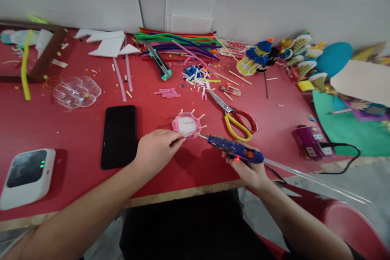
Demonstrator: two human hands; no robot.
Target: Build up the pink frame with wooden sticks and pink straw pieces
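Observation:
A small craft piece (187, 125) with a white middle and a pink rim lies on the red table; several short pale sticks point outward from its far and right sides. At its near left edge my left hand (160, 146) is closed in a pinch, and a tiny pale tip shows at the fingertips. My right hand (246, 168) is wrapped round a blue hot glue gun (234, 148) with a small red light lit. Its metal nozzle is at the piece's near right rim. A long clear glue stick (317, 180) sticks out of the gun's back.
Scissors (233, 115) lie just beyond the gun, near cut pink straws (167, 93). A black phone (119, 137) and a white device (28, 176) are on the left. Farther back are a box cutter (158, 61) and pipe cleaners (179, 42). A purple power socket (314, 142) stands right.

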